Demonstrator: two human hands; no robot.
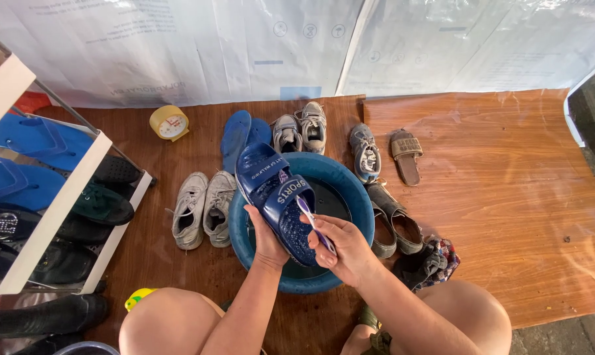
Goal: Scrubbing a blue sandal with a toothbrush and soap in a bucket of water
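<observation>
A dark blue moulded plastic slide sandal [279, 200] is held from beneath by the left hand [266, 238], whose grip is closed around the sandal's heel end, the thumb lying along its near edge; the sandal is tilted, sole side downward, with its toe end pointing away from the grip and its strap facing up. A slim brush with a purple and white handle [314, 225] is pinched in the right hand [347, 251], whose grip is closed on the handle's lower part; the brush head is laid against the sandal's footbed just beside the left thumb. Both grips are held directly above a round blue plastic basin [355, 197] holding dark water, which stands on a brown wooden surface [508, 190]. To the left of the grips, a pair of worn white lace-up sneakers [204, 208] lies just beside the basin. Beyond the grips, a pair of flat blue flip-flops [239, 135], a pair of grey sneakers [301, 128] and a small round yellow alarm clock [169, 122] are seen. To the right of the grips, a single grey sneaker [365, 152], a brown slide sandal [406, 154] and a pair of brown slip-on shoes [393, 220] are laid near the basin's rim. Well to the left, a white-framed shoe rack [60, 204] carrying blue and dark footwear is seen.
</observation>
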